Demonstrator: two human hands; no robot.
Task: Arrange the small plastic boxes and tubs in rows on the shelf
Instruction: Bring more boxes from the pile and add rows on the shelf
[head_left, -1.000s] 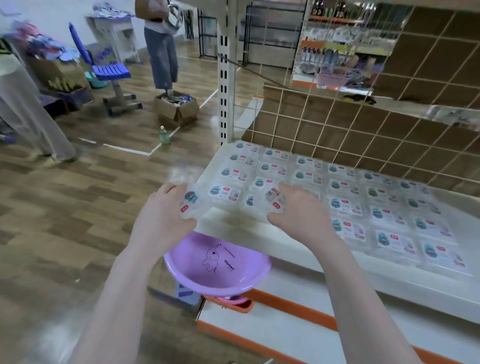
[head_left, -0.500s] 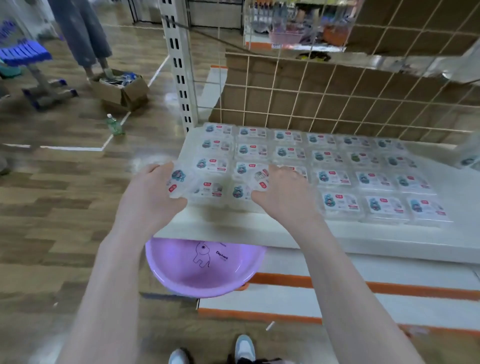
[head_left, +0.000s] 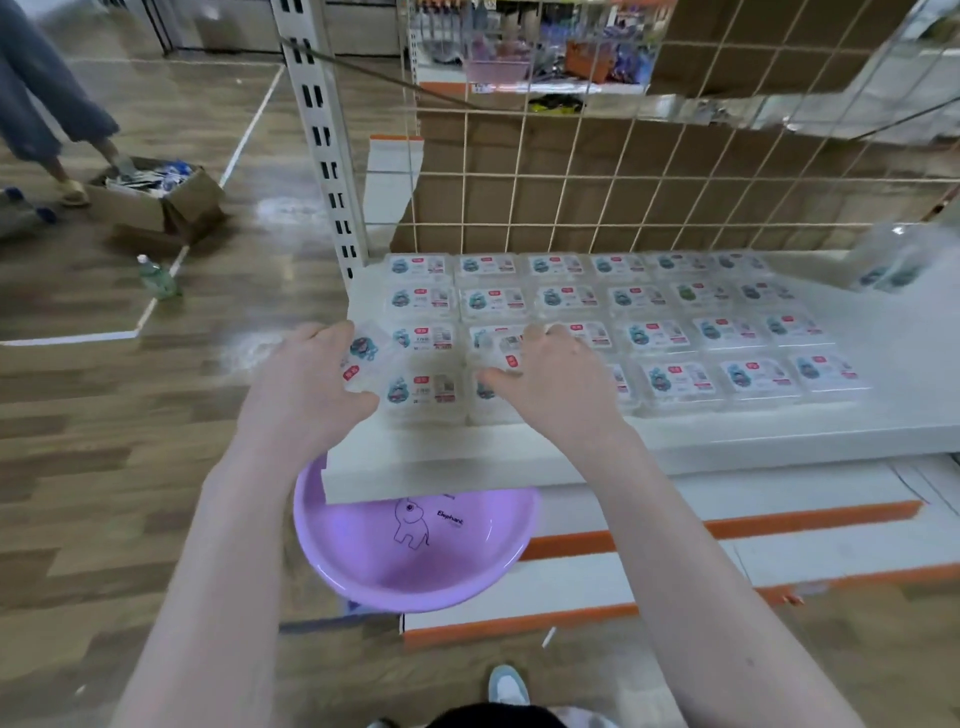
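While left hand grips box, right hand rests on rows.

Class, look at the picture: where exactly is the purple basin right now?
In the head view, the purple basin sits low at centre, partly tucked under the front edge of the white shelf, below the left hand.

Ahead of my hands, boxes pack the shelf in tight rows. A wire grid walls the back. Bare shelf lies open to my right; a purple basin sits below.
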